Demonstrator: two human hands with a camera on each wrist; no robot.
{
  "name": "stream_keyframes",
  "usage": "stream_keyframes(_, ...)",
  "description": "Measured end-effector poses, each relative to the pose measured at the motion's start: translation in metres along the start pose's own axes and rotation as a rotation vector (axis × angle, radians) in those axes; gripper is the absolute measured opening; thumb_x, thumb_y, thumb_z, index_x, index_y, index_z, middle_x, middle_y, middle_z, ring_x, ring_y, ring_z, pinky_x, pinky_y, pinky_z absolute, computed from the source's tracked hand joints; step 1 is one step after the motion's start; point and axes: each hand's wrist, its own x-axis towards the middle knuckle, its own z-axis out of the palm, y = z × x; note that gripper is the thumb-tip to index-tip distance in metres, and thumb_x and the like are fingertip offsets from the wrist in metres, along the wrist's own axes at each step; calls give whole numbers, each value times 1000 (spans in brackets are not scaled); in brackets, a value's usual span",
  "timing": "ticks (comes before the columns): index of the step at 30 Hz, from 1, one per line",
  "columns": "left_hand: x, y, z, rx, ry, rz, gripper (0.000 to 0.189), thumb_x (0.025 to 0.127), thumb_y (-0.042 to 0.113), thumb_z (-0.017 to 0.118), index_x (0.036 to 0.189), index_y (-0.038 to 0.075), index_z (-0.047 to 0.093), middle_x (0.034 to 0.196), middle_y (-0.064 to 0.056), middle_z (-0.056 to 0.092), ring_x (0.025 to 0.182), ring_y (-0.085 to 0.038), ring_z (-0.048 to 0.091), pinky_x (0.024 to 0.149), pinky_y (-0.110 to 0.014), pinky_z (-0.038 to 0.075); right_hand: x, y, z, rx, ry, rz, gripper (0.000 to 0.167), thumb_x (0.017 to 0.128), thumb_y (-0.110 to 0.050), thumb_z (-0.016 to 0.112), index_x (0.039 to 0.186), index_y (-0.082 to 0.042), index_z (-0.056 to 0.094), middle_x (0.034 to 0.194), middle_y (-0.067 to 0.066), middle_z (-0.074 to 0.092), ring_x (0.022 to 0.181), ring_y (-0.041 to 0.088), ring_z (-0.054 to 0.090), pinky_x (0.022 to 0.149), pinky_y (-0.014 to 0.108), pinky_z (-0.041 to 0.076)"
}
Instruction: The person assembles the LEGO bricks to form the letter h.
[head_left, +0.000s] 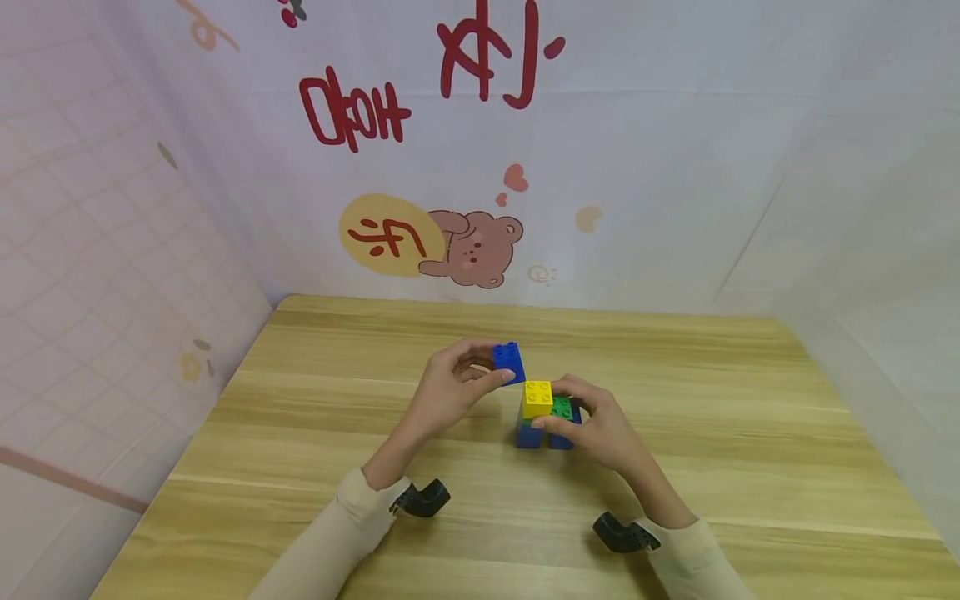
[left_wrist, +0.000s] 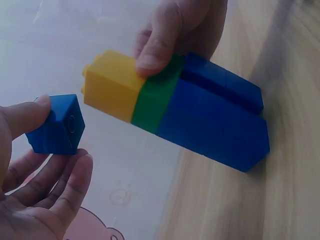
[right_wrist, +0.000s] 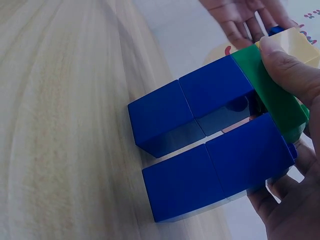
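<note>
My left hand [head_left: 448, 387] pinches a blue toy building brick [head_left: 508, 357] between thumb and fingers, raised beside the built stack and apart from it. In the left wrist view, the underside of that blue brick [left_wrist: 60, 125] faces partly toward the stack. With thumb in front and fingers behind, my right hand [head_left: 606, 427] grips the upper part of the stack. At its top left sits a yellow brick [head_left: 537, 398], on a green brick [right_wrist: 272, 95] that bridges two blue columns [right_wrist: 215, 90]. A narrow gap runs between the columns; the right fingers hide part of the stack.
The wooden table [head_left: 315, 417] carries the stack near its middle. A printed white cloth [head_left: 660, 167] hangs behind the table, with cloth at both sides too. Black mounts [head_left: 423, 498] stick out from both sleeve cuffs.
</note>
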Motion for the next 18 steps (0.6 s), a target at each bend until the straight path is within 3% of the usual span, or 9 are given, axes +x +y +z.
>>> stream_keyframes(10, -4, 11, 11, -33, -3, 119, 37, 93, 16, 77, 128, 15, 67, 115, -7, 70, 105, -20, 66, 91, -30, 61, -2, 2, 1, 7, 8, -23, 29, 88, -31, 82, 115, -30, 71, 97, -7, 63, 86, 16, 56, 80, 26, 50)
stream_keyframes(18, -3, 12, 22, 10, -39, 240, 42, 90, 13, 79, 131, 14, 67, 112, -7, 71, 106, -23, 66, 89, -34, 62, 1, 2, 2, 13, 15, -64, 33, 89, -28, 81, 120, -32, 71, 100, -9, 65, 84, 15, 57, 77, 26, 52)
